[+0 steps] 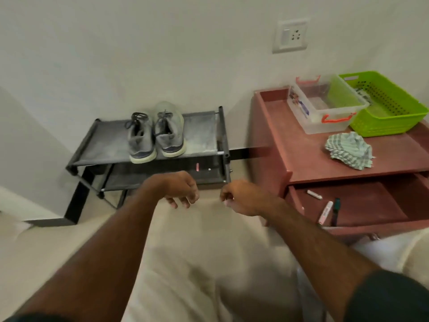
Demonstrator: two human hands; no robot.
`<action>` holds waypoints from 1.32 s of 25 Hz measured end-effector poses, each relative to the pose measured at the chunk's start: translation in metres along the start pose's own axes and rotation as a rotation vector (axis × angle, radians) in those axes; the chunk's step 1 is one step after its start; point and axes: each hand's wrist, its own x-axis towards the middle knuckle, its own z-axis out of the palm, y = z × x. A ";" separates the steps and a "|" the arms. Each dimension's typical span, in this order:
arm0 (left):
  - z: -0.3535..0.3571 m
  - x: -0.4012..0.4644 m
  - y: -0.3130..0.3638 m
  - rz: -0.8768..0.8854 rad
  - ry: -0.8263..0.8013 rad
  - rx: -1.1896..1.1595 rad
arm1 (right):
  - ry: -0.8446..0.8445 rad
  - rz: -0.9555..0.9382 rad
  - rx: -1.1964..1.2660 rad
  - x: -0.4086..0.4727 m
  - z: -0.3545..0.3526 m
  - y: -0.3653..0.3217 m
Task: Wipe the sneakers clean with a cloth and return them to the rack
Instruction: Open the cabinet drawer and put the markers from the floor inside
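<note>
The grey sneakers (156, 135) stand side by side on the rack's (97, 156) top shelf, beyond both hands. The left hand (180, 189) and right hand (241, 197) hang loosely curled, holding nothing. The checked cloth (349, 151) lies crumpled on the table (308, 159), right of the right hand.

Grey sneakers (156, 135) with pale soles, black rack (97, 145), green-and-white checked cloth (349, 151), lime basket (394, 117), reddish-brown table (325, 163).

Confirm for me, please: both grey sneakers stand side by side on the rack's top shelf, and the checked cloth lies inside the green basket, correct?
Not quite. The head view shows the checked cloth lying on the red-brown cabinet top, in front of the green basket, not inside it. The grey sneakers do stand side by side on the rack's top shelf.
</note>
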 end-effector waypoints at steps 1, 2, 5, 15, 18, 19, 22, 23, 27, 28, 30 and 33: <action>-0.011 -0.005 -0.025 -0.023 0.044 -0.048 | -0.014 -0.028 0.011 0.018 0.005 -0.018; -0.019 -0.009 -0.050 -0.046 0.093 -0.112 | -0.020 -0.044 0.034 0.036 0.012 -0.031; -0.024 -0.011 -0.111 -0.095 0.218 -0.256 | -0.069 -0.053 0.052 0.082 0.036 -0.060; 0.041 0.054 -0.331 -0.460 0.526 -0.630 | -0.416 -0.157 -0.104 0.226 0.202 -0.106; 0.061 0.079 -0.383 -0.563 0.637 -0.629 | -0.468 -0.173 -0.117 0.261 0.253 -0.108; 0.067 0.086 -0.398 -0.587 0.657 -0.586 | -0.487 -0.184 -0.133 0.273 0.268 -0.109; 0.082 0.099 -0.434 -0.661 0.709 -0.437 | -0.516 -0.225 -0.180 0.300 0.311 -0.111; 0.089 0.101 -0.445 -0.690 0.725 -0.454 | -0.515 -0.252 -0.200 0.307 0.327 -0.113; 0.116 0.100 -0.489 -0.842 0.737 -0.516 | -0.425 -0.471 -0.252 0.326 0.380 -0.135; 0.121 0.098 -0.499 -0.873 0.739 -0.515 | -0.398 -0.558 -0.294 0.329 0.392 -0.143; 0.127 0.095 -0.513 -0.911 0.699 -0.516 | -0.361 -0.692 -0.416 0.332 0.411 -0.159; 0.140 0.096 -0.529 -0.862 0.580 -0.439 | -0.380 -0.683 -0.586 0.334 0.436 -0.174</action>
